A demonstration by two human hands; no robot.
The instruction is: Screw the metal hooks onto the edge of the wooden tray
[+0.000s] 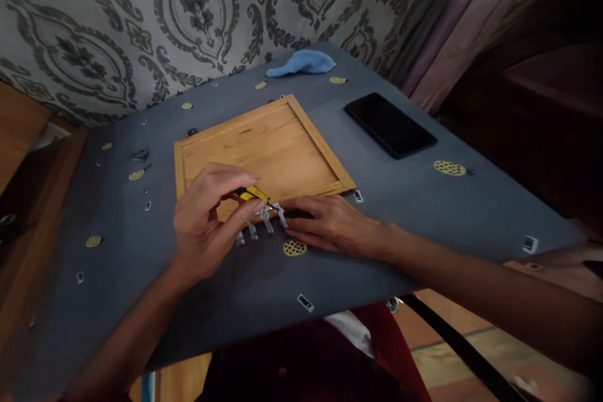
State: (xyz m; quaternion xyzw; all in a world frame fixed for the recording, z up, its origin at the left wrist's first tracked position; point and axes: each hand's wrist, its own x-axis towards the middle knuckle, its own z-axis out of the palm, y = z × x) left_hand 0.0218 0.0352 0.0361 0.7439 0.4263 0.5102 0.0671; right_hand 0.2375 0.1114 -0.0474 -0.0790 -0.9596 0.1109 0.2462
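In my left hand (207, 220) is a short yellow and black screwdriver (253, 193), pinched between thumb and fingers. Its tip points right, at the near edge of a framed wooden board (245, 144). Several silvery metal hooks (267, 221) stick out in a row along that edge. They point toward me, over the tablecloth. My right hand (332, 223) lies low beside the rightmost hook, its fingertips closed around it and partly out of sight. Both hands meet close to the screwdriver's tip. The screw itself is too small to make out.
A black phone (391, 124) lies right of the board on the blue-grey tablecloth (386, 201). Behind the board is a crumpled blue cloth (301, 63). A small dark object (139, 155) lies at the left. Patterned curtain (198, 6) closes off the table's far side.
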